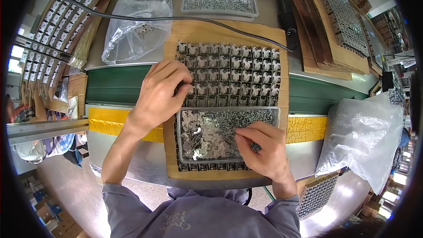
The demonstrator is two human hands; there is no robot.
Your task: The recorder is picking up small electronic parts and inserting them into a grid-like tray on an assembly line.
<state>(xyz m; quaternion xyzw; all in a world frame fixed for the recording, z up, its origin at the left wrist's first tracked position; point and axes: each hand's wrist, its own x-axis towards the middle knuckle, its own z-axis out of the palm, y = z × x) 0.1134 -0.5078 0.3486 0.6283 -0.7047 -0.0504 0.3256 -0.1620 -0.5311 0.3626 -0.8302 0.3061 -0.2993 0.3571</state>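
My left hand (162, 89) is closed in a pinch at the left edge of several rows of small metal parts (235, 76); what its fingertips hold is hidden. These parts stand close together on a cardboard sheet (284, 75). Over the near rows lies a clear plastic tray (211, 161), with flat silvery metal pieces (212, 143) on its left and small dark screw-like pieces (253, 115) toward its right and far side. Above that right side, my right hand (266, 152) has thumb and index finger pressed together. Anything between them is too small to make out.
A black cable (154, 18) crosses the far end of the cardboard. Behind it stand a tray of screw-like pieces (220, 1) and a plastic bag (136, 39). A dark handheld tool (287, 17) lies beside stacked boards (335, 17). Another clear bag (361, 136) sits at right.
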